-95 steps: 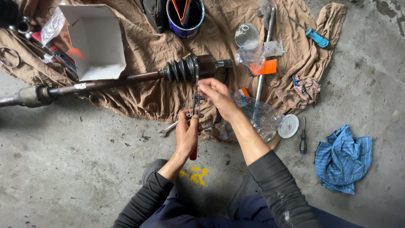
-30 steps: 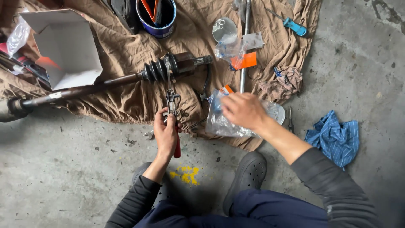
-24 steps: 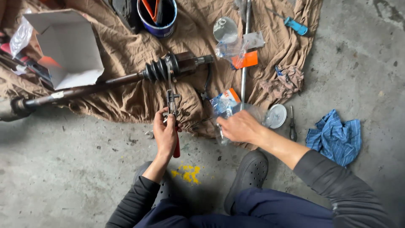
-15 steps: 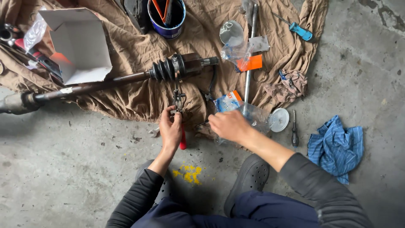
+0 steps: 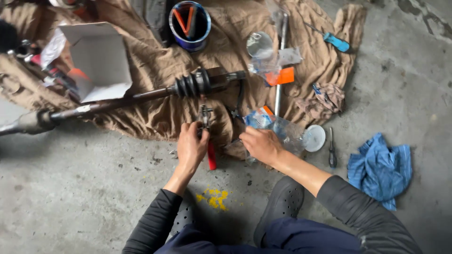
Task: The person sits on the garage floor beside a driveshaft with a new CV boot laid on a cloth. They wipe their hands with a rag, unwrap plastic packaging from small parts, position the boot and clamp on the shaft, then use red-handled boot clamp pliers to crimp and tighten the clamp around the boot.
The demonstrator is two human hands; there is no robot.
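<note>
Since the earlier frames, the right hand (image 5: 261,145) has come off the axle boot and dropped onto the crumpled clear plastic bag (image 5: 282,131), fingers curled over its edge. Left hand (image 5: 190,146) keeps clenching the red-handled pliers (image 5: 207,136), jaws pointing to 12 o'clock at the drive shaft (image 5: 141,96). White open carton (image 5: 96,59) at 10 o'clock; orange label (image 5: 285,75) at 1 o'clock.
</note>
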